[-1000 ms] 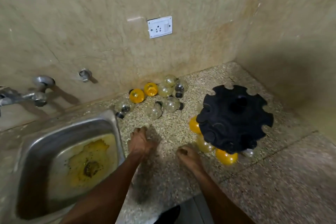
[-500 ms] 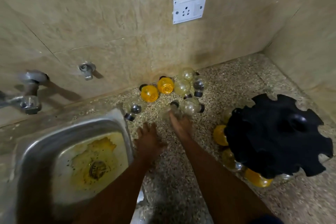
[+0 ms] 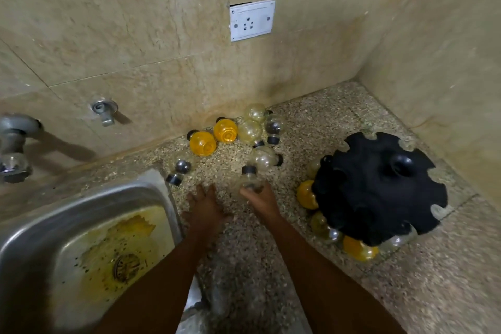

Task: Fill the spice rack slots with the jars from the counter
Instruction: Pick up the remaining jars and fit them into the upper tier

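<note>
At three o'clock on the surface (image 3: 271, 266) our black rack (image 3: 379, 190) waits, partly filled. Our right hand (image 3: 261, 198) now grips a clear jar (image 3: 249, 180) it only reached for half a second ago; left hand (image 3: 207, 206) rests open, flat.

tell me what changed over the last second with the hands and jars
The right hand went from resting on the counter near the spice rack forward to the loose jars and has now closed around a clear jar with a black cap, drawing it back from the pile. The left hand stayed flat beside the sink. The two orange jars by the wall and those already in the rack have not moved.
</note>
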